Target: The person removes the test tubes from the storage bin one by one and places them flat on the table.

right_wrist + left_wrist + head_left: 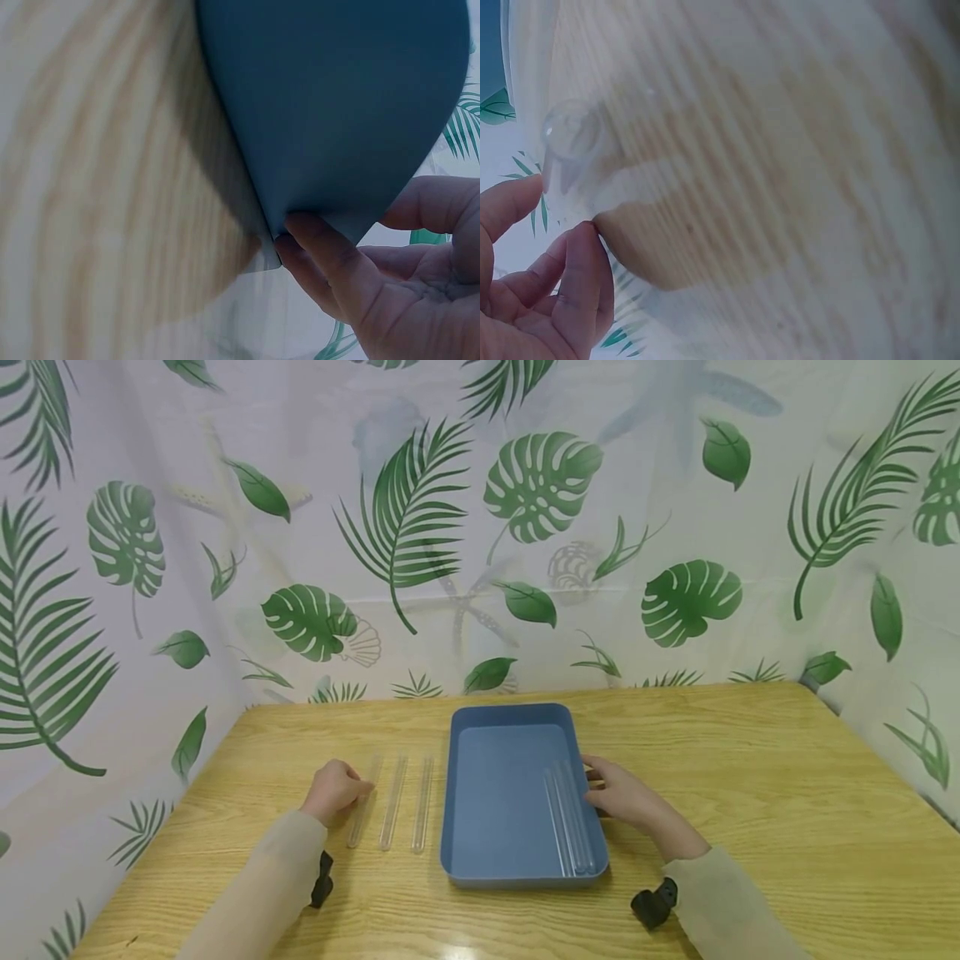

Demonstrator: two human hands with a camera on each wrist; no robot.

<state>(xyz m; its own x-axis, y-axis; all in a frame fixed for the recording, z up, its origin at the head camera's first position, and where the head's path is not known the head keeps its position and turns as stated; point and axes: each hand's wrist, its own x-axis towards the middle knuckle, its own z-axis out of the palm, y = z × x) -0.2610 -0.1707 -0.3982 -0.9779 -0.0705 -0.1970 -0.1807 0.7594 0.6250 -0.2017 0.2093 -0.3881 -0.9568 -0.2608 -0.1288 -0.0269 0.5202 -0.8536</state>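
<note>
My left hand (335, 791) is at the leftmost clear test tube (356, 831), with thumb and fingers about its sides; in the left wrist view the tube's rounded end (571, 129) shows just beyond the fingertips. To the right of it lie a second test tube (392, 806) and a third test tube (422, 806), roughly parallel on the table. My right hand (621, 793) holds the right wall of a blue rectangular tray (517, 882), its fingers against the outer side in the right wrist view. Several clear test tubes (576, 843) lie lengthwise along the tray's right side.
The tray stands on a wood-grain table (750, 777), right of the loose tubes. A white cloth with green leaf prints (540, 485) hangs behind the table and along its sides. Each wrist carries a small black camera.
</note>
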